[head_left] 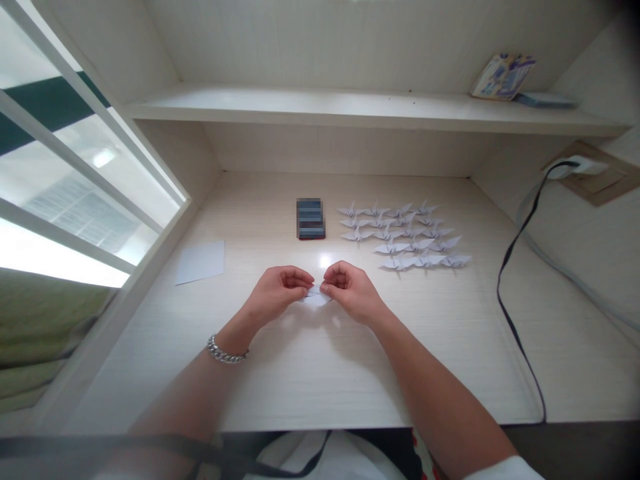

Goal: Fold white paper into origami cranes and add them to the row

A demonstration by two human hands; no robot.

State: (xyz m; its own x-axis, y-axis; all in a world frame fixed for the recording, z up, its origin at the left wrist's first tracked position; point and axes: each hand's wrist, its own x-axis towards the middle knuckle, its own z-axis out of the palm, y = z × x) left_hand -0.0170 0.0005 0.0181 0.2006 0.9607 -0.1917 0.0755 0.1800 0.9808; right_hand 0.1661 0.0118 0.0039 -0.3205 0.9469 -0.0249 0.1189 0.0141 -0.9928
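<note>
Both my hands meet over the middle of the pale wooden desk (pixel 450 360). My left hand (pixel 277 291) and my right hand (pixel 350 288) each pinch one end of a small folded white paper piece (pixel 316 296), fingers curled closed around it. A silver chain bracelet (pixel 226 351) sits on my left wrist. Just beyond my right hand, several finished white paper cranes (pixel 407 235) lie in rows on the desk.
A phone (pixel 311 218) lies flat behind my hands. A blank paper sheet (pixel 201 261) rests at the left, near the window frame. A black cable (pixel 515 267) runs from a wall socket (pixel 580 167) down the right side. A shelf above holds a small booklet (pixel 503 75).
</note>
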